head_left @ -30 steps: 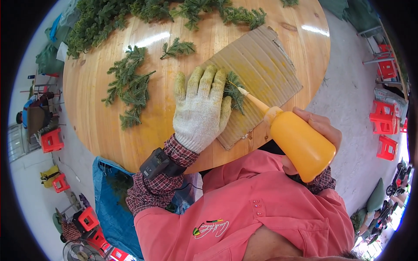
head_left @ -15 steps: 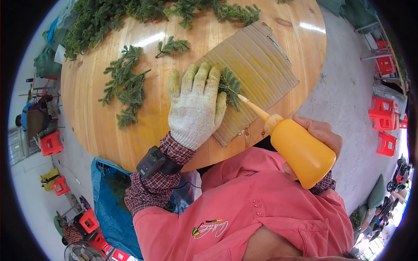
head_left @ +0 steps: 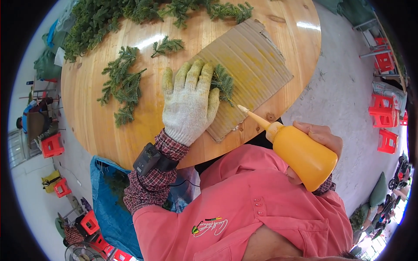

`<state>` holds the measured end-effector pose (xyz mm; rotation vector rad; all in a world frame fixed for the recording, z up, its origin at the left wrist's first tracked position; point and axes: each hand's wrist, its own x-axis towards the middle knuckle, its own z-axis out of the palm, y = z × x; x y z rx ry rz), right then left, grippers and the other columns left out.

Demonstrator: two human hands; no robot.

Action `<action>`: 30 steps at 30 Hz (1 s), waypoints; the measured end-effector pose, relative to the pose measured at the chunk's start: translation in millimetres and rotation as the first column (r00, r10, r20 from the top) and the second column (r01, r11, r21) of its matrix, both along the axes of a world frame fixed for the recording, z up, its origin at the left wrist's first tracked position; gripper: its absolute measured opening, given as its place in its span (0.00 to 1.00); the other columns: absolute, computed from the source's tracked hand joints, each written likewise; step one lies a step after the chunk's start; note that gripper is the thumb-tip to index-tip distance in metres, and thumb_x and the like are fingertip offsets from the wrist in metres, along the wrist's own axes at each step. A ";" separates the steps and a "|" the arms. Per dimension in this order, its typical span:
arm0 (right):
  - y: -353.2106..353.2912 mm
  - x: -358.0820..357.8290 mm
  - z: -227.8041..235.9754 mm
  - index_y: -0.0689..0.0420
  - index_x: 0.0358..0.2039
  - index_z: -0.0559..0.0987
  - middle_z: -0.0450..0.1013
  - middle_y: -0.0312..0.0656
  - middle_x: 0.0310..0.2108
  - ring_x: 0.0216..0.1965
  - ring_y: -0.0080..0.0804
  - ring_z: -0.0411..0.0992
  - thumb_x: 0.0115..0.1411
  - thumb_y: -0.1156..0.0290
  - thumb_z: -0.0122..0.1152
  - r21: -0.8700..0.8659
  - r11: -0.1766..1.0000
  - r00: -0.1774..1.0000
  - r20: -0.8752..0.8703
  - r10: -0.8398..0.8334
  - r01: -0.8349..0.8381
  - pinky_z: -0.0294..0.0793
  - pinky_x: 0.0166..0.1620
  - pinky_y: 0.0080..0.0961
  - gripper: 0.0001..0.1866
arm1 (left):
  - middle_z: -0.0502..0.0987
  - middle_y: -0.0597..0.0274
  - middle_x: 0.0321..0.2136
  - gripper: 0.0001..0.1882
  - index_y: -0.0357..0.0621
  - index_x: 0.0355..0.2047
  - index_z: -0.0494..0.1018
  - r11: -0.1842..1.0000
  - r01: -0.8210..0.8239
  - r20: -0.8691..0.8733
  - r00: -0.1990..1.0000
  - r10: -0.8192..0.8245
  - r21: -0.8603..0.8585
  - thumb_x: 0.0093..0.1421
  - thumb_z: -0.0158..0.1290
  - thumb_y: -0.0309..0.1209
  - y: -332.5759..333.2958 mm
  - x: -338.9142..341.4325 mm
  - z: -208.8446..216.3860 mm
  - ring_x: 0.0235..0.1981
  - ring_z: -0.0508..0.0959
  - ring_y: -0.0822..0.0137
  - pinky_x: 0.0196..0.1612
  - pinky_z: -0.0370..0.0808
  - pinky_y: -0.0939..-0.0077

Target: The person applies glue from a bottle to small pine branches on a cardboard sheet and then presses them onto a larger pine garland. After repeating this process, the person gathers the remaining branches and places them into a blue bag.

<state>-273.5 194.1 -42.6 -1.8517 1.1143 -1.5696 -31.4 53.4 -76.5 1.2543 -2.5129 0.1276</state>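
My left hand, in a white knit glove with yellow-green stained fingers, lies flat at the left edge of a corrugated cardboard sheet. Its fingers are stretched out. A short green fir sprig pokes out between the index finger and thumb; its inner end is hidden by the glove. My bare right hand is wrapped round a yellow squeeze bottle. The bottle leans with its long nozzle toward the sprig, and the pale tip is a small gap away from it. Yellow smears mark the cardboard.
The round wooden table carries loose fir branches at left, a small sprig and a big green pile at the far left. A blue bag with greenery hangs below the near edge. Red stools stand around.
The bottle's nozzle has drawn back from the sprig, which it was touching or nearly touching near my thumb. The whole view has shifted slightly; my left hand keeps its flat pose.
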 end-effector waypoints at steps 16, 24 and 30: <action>-77.6 -15.4 -28.9 0.60 0.53 0.72 0.77 0.46 0.45 0.33 0.35 0.77 0.67 0.47 0.52 0.292 0.942 0.473 0.861 -0.184 -0.166 0.76 0.48 0.37 0.28 | 0.73 0.56 0.52 0.23 0.51 0.50 0.75 0.983 0.179 -0.078 0.981 -0.176 0.038 0.54 0.60 0.42 4.4 -9.9 33.7 0.61 0.67 0.56 0.69 0.50 0.49; -90.6 -4.5 -61.2 0.60 0.51 0.74 0.78 0.46 0.44 0.32 0.31 0.77 0.70 0.52 0.49 0.299 0.907 0.442 0.885 -0.147 -0.296 0.77 0.46 0.33 0.24 | 0.74 0.57 0.50 0.19 0.51 0.46 0.76 0.983 -0.110 0.204 0.969 0.138 -0.144 0.56 0.59 0.42 -19.0 73.7 23.1 0.59 0.69 0.56 0.67 0.53 0.46; -89.4 -5.2 -61.9 0.60 0.52 0.74 0.78 0.45 0.43 0.32 0.32 0.77 0.70 0.52 0.50 0.322 0.886 0.430 0.889 -0.160 -0.335 0.77 0.45 0.28 0.24 | 0.76 0.58 0.48 0.15 0.50 0.46 0.77 0.957 -0.240 0.146 0.954 0.264 -0.165 0.59 0.56 0.37 -39.0 95.0 43.7 0.56 0.72 0.56 0.64 0.60 0.51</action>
